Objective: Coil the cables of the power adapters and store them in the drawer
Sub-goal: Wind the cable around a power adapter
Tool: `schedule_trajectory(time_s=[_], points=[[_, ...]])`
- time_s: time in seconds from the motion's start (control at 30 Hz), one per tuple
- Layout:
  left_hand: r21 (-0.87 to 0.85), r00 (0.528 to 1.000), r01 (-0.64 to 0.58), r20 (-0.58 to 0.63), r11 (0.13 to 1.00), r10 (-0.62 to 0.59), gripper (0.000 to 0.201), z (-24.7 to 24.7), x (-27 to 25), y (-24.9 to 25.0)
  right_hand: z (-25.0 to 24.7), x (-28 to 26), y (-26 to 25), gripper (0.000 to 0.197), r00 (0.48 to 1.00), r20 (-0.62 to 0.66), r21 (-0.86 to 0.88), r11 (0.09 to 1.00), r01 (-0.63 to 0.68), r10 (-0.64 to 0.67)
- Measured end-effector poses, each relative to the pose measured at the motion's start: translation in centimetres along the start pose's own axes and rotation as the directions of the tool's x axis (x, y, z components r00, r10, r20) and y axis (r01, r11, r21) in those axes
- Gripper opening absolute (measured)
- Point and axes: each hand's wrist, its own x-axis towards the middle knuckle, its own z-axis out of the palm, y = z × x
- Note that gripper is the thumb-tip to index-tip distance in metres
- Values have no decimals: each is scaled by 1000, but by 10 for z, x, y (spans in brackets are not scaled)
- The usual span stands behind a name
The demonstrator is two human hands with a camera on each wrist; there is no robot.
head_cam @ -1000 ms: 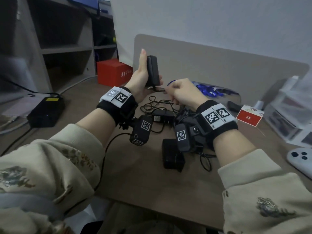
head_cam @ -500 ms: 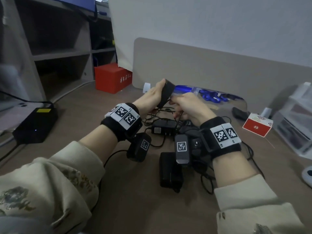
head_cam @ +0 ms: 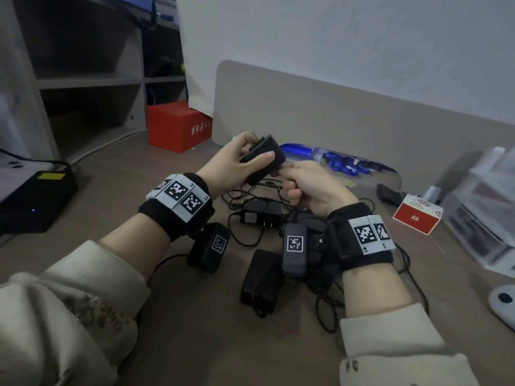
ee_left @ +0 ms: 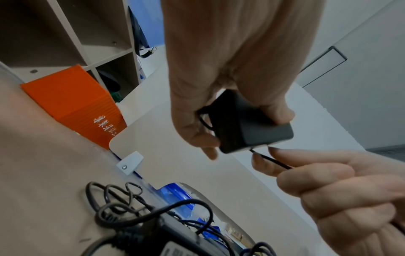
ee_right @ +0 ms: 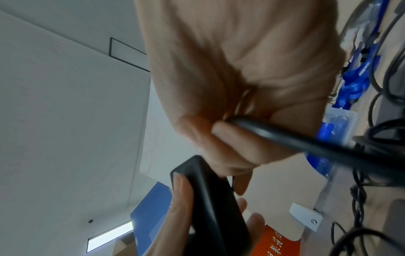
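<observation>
Dim, even indoor light; a ceiling lamp (ee_right: 109, 237) glows in the right wrist view. Wrist views are soft and blurred close up, edges bent.

Both forearms wear loose cream knitted sleeves (head_cam: 69, 310) with a faded brownish floral pattern, pushed back from the wrists. Each wrist carries a wide black fabric strap (head_cam: 178, 218) topped with white square tiles printed with black-and-white coded markers (head_cam: 182, 195). A black boxy camera module (head_cam: 210, 247) bearing a similar marker hangs under each strap, and a thin black cable (head_cam: 164, 261) trails from the left one.
</observation>
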Motion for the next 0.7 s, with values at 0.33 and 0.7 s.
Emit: schedule_trajectory(time_s=[0.33,0.7], points=[[307,983,-15,-170,952,70,35,-7,1,-1,-8,-7,-4,22,999,27,-328,944,45,-39],[552,993,9,-105,834,59,44,-6,0,7,-5,-11,-7,17,977,112,-505,837,212,-179]])
